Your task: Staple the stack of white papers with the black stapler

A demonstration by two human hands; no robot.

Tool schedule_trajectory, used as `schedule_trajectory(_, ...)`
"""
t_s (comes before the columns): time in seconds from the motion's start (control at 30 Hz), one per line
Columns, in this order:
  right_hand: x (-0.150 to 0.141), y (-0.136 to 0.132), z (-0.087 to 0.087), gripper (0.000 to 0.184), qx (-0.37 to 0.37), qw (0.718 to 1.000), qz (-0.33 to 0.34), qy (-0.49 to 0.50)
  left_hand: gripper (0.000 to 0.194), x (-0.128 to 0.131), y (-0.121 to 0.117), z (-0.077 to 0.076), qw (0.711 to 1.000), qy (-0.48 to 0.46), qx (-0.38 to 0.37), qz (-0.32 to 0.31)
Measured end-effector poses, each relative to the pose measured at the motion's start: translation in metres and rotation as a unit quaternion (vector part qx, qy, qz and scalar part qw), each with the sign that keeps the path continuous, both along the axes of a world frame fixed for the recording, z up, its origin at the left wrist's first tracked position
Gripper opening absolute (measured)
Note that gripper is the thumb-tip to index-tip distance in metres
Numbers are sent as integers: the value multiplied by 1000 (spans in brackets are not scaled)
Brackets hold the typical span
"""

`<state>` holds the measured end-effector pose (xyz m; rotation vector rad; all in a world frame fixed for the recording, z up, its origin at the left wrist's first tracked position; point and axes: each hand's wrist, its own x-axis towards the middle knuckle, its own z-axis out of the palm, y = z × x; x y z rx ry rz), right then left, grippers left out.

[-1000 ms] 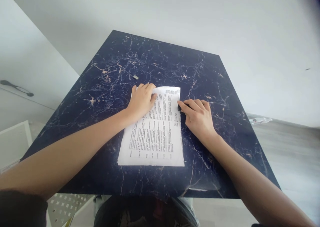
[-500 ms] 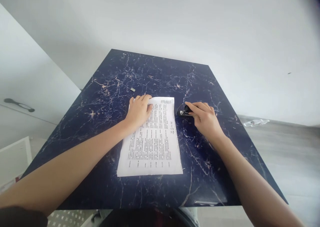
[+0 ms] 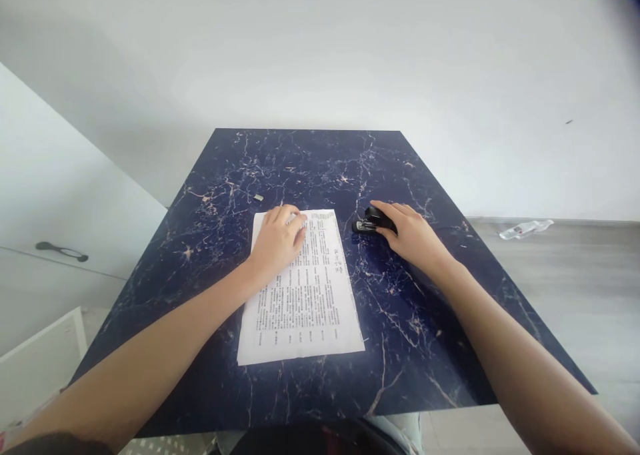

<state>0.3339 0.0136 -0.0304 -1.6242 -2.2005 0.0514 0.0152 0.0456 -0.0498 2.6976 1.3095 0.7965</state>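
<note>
A printed paper sheet [image 3: 300, 345], perhaps with more sheets under it, lies flat on the dark blue marbled table. Handwriting runs along its right margin. On the sheet's upper left part rests my left hand [image 3: 280, 238], open, palm down with the fingers lying on the print. My right hand [image 3: 407, 231] is closed around the back part of a black stapler [image 3: 371, 220], thumb at the near side and fingers over the top. The stapler sits on the table just right of the sheet, its front pointing left, apart from the paper. Its rear is hidden by my hand.
A small pale piece [image 3: 259, 197] lies on the table [image 3: 310, 155] beyond the sheet. The white wall [image 3: 320, 55] stands behind. At left is a white cabinet with a dark handle [image 3: 62, 251]. A clear plastic wrapper [image 3: 526, 229] lies on the floor at right.
The camera view has tilted up and turned. The gap between the stapler and the sheet looks slightly wider, and more of the stapler shows. My left hand still rests on the sheet.
</note>
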Motion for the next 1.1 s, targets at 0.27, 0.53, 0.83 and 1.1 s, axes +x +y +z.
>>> schedule_trajectory(0.27,4,0,-1,57,-17,999,-32,6,31,2,-4,2,995,60,-16,-84)
schedule_trajectory(0.53,8,-1,6,43,-40,997,-68,18,32,1,-3,1,988,59,-26,-140)
schedule_trajectory(0.83,15,1,2,20,-11,990,-143,14,29,-1,-2,0,983,34,-22,-180)
schedule_trajectory(1.1,-11,-1,-7,30,78,980,-115,141,38,-2,0,1,982,60,-32,-175)
